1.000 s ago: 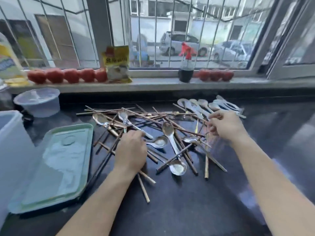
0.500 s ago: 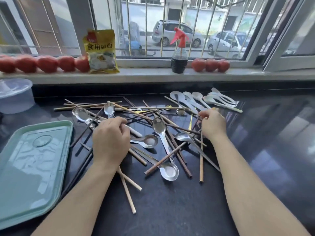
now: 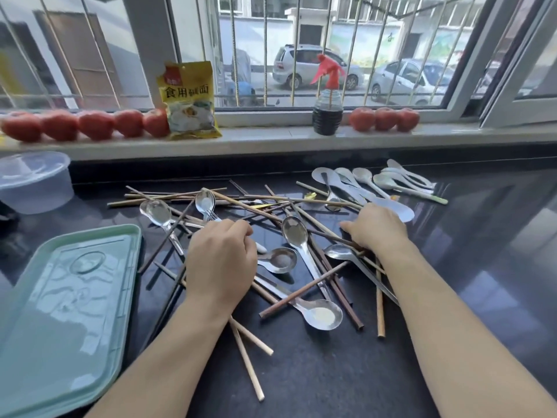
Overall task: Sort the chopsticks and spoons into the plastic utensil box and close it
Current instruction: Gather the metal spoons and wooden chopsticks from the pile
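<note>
- The left hand (image 3: 221, 260) lies knuckles-up, fingers curled over the chopsticks (image 3: 304, 292) and spoons (image 3: 294, 236); what it grips cannot be told.
- The right hand (image 3: 375, 229) curls its fingers onto chopsticks; whether it grips any cannot be told.

Both hands lie knuckles-up on a tangle of chopsticks (image 3: 304, 292) and metal spoons (image 3: 297, 236) on the dark desk (image 3: 331, 372): left hand (image 3: 221, 260) with curled fingers, right hand (image 3: 376, 229) among the sticks. A green lid (image 3: 60, 312) lies left.
</note>
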`<state>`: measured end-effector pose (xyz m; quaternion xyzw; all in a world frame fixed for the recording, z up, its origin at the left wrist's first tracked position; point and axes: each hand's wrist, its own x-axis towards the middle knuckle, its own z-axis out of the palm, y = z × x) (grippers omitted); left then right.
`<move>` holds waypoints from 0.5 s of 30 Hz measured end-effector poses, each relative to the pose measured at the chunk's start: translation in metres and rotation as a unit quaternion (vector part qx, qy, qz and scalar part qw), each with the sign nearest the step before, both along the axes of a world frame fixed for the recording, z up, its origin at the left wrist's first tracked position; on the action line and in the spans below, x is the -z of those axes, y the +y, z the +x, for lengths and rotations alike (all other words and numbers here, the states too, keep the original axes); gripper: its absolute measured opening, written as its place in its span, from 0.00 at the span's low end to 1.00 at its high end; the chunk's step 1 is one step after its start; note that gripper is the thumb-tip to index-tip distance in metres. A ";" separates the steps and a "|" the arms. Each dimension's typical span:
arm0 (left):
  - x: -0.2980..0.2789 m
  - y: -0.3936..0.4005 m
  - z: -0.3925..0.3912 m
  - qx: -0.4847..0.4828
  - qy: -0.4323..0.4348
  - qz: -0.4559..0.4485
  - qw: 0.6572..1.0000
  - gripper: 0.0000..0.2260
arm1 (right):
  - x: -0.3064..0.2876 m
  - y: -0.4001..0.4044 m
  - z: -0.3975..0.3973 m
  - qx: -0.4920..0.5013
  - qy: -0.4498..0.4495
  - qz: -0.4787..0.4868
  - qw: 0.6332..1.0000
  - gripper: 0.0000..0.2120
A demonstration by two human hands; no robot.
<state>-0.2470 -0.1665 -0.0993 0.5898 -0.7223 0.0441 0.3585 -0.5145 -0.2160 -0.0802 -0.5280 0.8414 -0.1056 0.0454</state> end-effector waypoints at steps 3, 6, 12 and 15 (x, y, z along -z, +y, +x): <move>0.000 0.001 0.000 0.000 -0.003 0.002 1.000 0.14 | 0.002 0.001 -0.001 0.024 -0.014 -0.019 0.999 0.13; 0.000 0.001 0.001 0.003 0.000 0.005 1.000 0.15 | 0.003 0.001 -0.008 0.039 0.000 -0.013 0.999 0.09; 0.000 0.002 0.000 -0.001 0.007 0.003 1.000 0.11 | 0.003 0.004 -0.011 0.053 -0.004 -0.035 0.998 0.10; 0.000 0.003 0.000 0.009 0.005 -0.003 1.000 0.07 | 0.001 0.004 -0.011 0.059 -0.024 -0.052 0.997 0.10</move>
